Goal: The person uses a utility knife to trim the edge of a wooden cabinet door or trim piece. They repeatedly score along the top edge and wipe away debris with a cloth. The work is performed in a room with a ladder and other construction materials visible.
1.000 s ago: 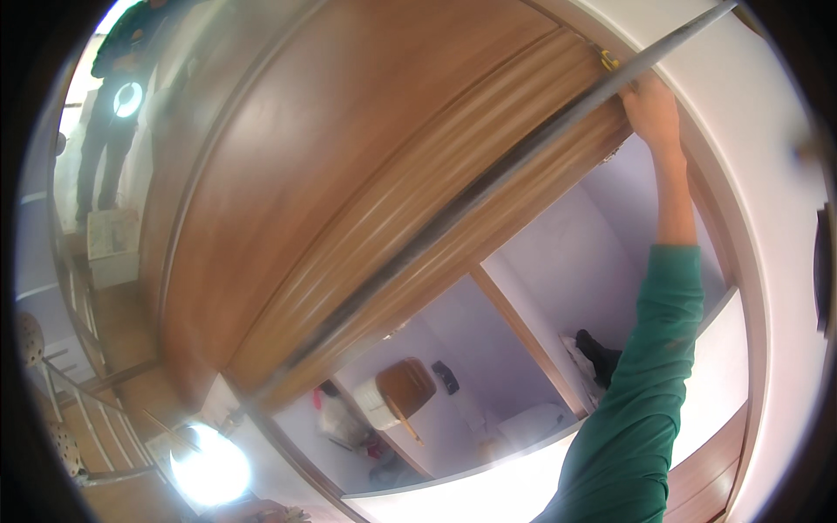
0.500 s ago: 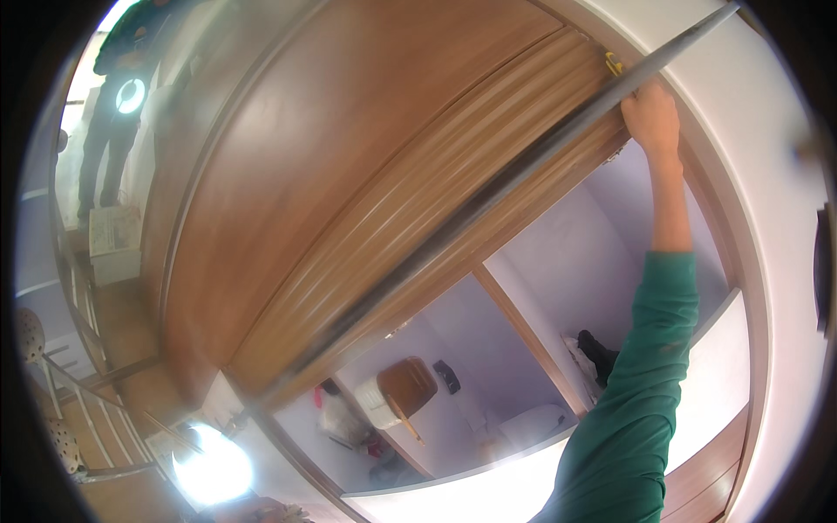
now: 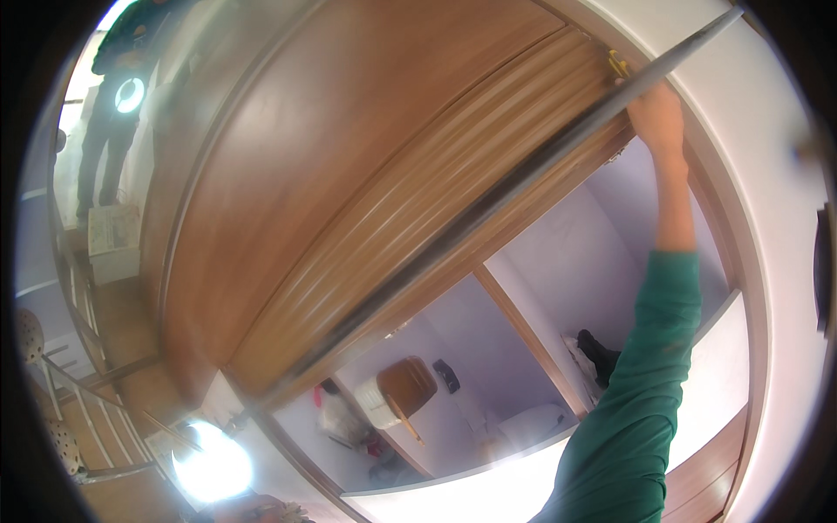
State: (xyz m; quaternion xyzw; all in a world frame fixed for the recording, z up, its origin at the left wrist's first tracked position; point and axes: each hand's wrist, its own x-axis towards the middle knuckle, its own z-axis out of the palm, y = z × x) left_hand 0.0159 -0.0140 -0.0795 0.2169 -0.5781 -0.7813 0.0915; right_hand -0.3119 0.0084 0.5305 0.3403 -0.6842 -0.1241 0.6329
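My right arm, in a green sleeve, reaches up the right side of the view. My right hand (image 3: pixel 658 118) is at the upper right, fingers curled, against the end of a ribbed wooden panel (image 3: pixel 453 161). A small yellow tool (image 3: pixel 617 64), its kind too small to tell, shows at my fingertips. A long dark bar (image 3: pixel 488 200) crosses the view diagonally in front of the hand and hides part of the fingers. My left hand cannot be made out.
Below the panel are lilac cabinet compartments with a brown-and-white container (image 3: pixel 405 383), a dark shoe-like object (image 3: pixel 597 356) and bags. A bright lamp (image 3: pixel 212 462) glares at lower left. A railing (image 3: pixel 96 427) stands left. A glossy surface at upper left shows a standing person (image 3: pixel 118 113).
My right hand and forearm have shifted slightly to the right, with the yellow tool still at the fingertips. The surroundings look nearly the same.
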